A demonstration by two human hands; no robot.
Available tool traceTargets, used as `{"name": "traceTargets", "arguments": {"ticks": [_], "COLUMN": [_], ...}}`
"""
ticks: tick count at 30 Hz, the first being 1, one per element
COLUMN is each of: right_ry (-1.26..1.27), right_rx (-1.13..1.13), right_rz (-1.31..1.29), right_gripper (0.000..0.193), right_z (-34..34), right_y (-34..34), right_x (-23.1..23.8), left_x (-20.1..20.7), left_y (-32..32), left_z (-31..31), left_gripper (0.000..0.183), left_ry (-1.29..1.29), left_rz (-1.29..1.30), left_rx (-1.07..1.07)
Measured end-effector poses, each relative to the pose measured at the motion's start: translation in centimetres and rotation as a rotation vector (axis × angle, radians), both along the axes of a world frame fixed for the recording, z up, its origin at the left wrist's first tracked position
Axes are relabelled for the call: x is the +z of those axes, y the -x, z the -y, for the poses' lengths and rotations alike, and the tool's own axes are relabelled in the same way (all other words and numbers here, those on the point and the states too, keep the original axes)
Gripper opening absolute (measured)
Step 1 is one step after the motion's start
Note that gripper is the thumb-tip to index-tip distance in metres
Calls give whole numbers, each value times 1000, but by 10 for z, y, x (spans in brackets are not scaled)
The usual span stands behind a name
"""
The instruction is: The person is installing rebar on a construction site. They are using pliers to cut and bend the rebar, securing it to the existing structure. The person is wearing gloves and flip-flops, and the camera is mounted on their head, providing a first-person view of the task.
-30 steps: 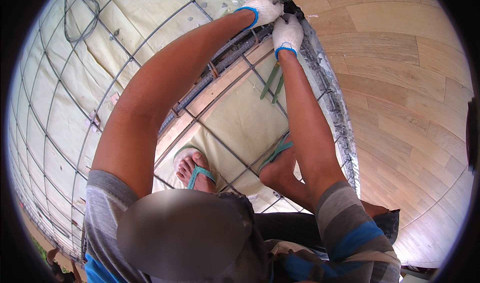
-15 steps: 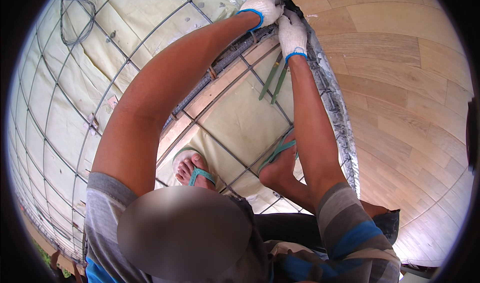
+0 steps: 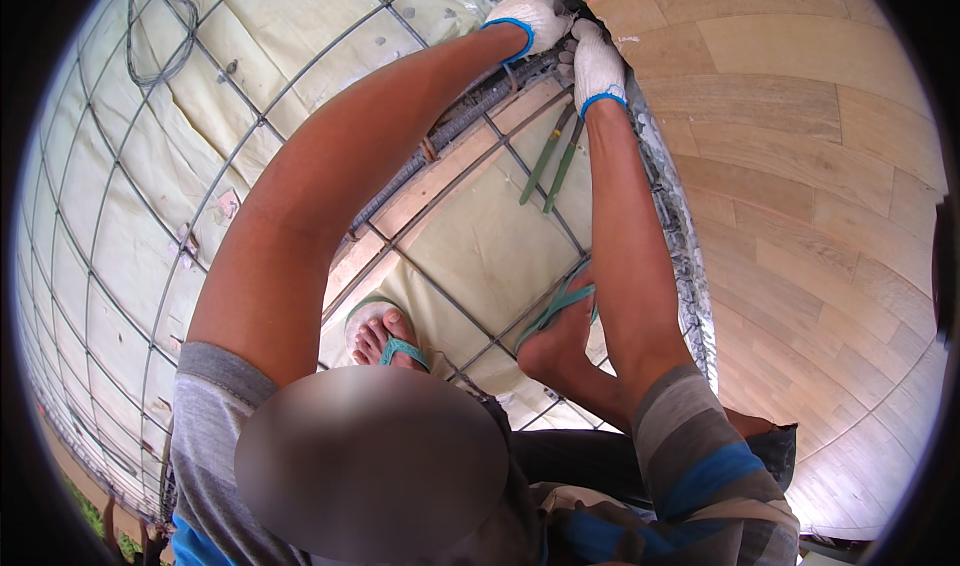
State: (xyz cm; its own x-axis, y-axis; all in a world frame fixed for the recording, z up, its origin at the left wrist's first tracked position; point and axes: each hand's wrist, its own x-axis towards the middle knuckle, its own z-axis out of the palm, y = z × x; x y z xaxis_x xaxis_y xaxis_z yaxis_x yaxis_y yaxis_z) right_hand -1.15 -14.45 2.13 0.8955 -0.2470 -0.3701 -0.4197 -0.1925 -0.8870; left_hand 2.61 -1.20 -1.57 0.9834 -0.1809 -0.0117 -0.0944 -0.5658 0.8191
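Note:
Both my hands wear white knitted gloves with blue cuffs and meet at the broken concrete edge [image 3: 672, 196] at the top. My left hand [image 3: 530, 21] is closed, its fingertips hidden at the dark gap beside the steel bars. Close on its right, my right hand [image 3: 600, 61] has its fingers bent together toward the same spot. What either one grips is too small or hidden to make out. Just below the right hand, a green-handled pair of pliers [image 3: 560, 161] lies over the steel mesh, handles toward me, its jaws hard to see.
Steel rebar mesh [image 3: 262, 118] spreads over pale sheeting [image 3: 470, 236]. A wooden board [image 3: 435, 181] runs beside thicker ribbed bars under my left arm. A wire coil [image 3: 165, 31] lies at upper left. Wood-plank flooring [image 3: 780, 146] stretches along the right. My sandalled feet [image 3: 385, 338] stand among the bars.
My right hand has shifted slightly right and turned a little, its thumb side showing more. The left hand has moved slightly right as well. The pliers stay almost in place.

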Motion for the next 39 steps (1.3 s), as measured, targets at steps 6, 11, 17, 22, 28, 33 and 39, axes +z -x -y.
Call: {"name": "traceTargets", "arguments": {"ticks": [6,11,17,22,28,33,39], "right_ry": [352,805,897,1055,1078,1073,1081], "right_rx": [202,204,231,314,304,231,144], "right_rz": [136,272,315,278,248,249,447], "right_gripper": [44,51,50,52,53,62,62], "right_z": [46,23,16,15,9,8,8], "right_y": [-29,-10,-2,-6,-7,-5,10], "right_x": [-41,-37,-23,-18,-16,-15,-22], "left_x": [-4,-8,-6,7,9,5,-1], "left_y": [-18,-5,0,11,21,20,21], "left_z": [14,2,-2,-3,-16,-29,-46], "left_gripper": [44,45,47,45,44,44,46], "left_ry": [-36,-66,-59,-16,-27,110,234], "left_rz": [116,27,101,97,128,75,-53], "left_rx": [-13,10,-2,-3,21,67,146]}}
